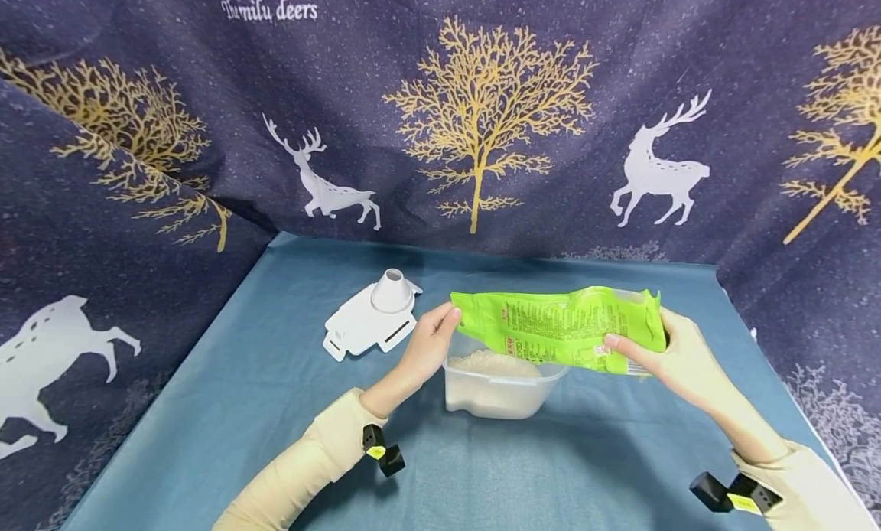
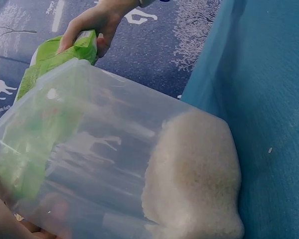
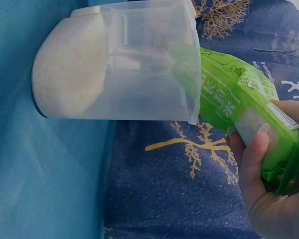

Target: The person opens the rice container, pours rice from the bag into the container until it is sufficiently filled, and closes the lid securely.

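Note:
A bright green plastic bag (image 1: 551,328) printed with text lies slantwise over the mouth of a clear plastic container (image 1: 457,393). White rice (image 2: 194,169) fills the container's lower part. My left hand (image 1: 428,347) pinches the bag's left corner at the container's rim. At the bag's other end my right hand (image 1: 691,366) grips it, thumb across the front. The right wrist view shows the bag's narrow end (image 3: 187,67) inside the container's mouth, behind its clear wall. Through a see-through patch (image 3: 251,127) pale contents show near my right fingers.
Left of the container, a white plastic lid (image 1: 358,324) lies on the blue cloth (image 1: 275,408) with a cone-shaped spout (image 1: 392,292) upright on it. A single grain (image 2: 270,150) sits on the cloth. A dark curtain with deer and trees (image 1: 537,26) hangs behind.

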`<state>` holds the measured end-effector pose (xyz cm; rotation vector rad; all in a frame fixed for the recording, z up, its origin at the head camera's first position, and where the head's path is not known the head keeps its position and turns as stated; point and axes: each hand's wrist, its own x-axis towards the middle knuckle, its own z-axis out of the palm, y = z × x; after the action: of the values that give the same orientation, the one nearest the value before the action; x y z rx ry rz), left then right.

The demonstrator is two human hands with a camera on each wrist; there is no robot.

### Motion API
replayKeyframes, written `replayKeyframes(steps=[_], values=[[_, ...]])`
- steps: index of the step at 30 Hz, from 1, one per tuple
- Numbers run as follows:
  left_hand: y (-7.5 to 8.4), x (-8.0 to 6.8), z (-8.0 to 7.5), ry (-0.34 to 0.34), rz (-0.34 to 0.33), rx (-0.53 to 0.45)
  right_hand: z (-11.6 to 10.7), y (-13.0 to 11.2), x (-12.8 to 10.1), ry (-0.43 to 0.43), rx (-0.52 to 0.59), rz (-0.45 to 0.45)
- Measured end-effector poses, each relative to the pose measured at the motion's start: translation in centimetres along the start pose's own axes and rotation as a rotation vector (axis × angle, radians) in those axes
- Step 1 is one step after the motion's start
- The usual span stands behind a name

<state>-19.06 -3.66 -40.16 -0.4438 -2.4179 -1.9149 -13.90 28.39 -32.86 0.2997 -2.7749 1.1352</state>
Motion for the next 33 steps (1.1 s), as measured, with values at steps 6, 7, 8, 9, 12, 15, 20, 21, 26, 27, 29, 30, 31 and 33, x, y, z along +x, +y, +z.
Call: replayKeyframes(steps=[6,7,8,9,12,15,20,21,26,27,29,30,31,33], values=[[-0.1,0.0,-0.1,0.007,0.021,0.005,-0.3,-0.2,0.0,-0.011,0.001,0.009],[-0.1,0.0,-0.2,0.006,0.022,0.006,-0.4,-0.2,0.0,-0.014,0.003,0.011],[-0.1,0.0,-0.2,0.004,0.022,0.007,-0.4,-0.2,0.0,-0.018,0.007,0.014],[0.0,-0.1,-0.2,0.002,0.022,0.006,-0.4,-0.2,0.0,-0.024,0.01,0.016],[0.0,-0.1,-0.2,-0.007,0.015,-0.001,-0.6,-0.1,0.1,-0.034,0.015,0.014],[0.0,0.0,-0.2,-0.015,0.005,-0.001,-0.8,0.0,0.2,-0.038,0.013,0.007],[0.3,0.0,-0.2,-0.019,-0.023,-0.006,-1.1,0.3,0.4,-0.051,0.012,0.005],[0.3,0.0,-0.1,-0.015,-0.031,-0.009,-1.1,0.3,0.5,-0.054,0.012,0.008],[0.7,-0.1,0.0,0.002,-0.063,0.0,-1.4,0.5,0.7,-0.058,-0.009,0.012],[1.0,-0.2,0.0,0.003,-0.068,0.005,-1.4,0.5,0.7,-0.057,-0.014,0.01],[2.1,-0.6,-0.2,0.005,-0.071,0.011,-1.4,0.5,0.8,-0.057,-0.018,0.005],[2.7,-0.8,-0.3,0.004,-0.073,0.01,-1.4,0.5,0.8,-0.055,-0.018,0.002],[3.2,-0.9,-0.4,0.004,-0.075,0.01,-1.4,0.5,0.9,-0.054,-0.014,-0.001],[4.2,-1.3,-0.6,0.008,-0.073,0.008,-1.3,0.5,0.9,-0.052,-0.007,-0.007]])
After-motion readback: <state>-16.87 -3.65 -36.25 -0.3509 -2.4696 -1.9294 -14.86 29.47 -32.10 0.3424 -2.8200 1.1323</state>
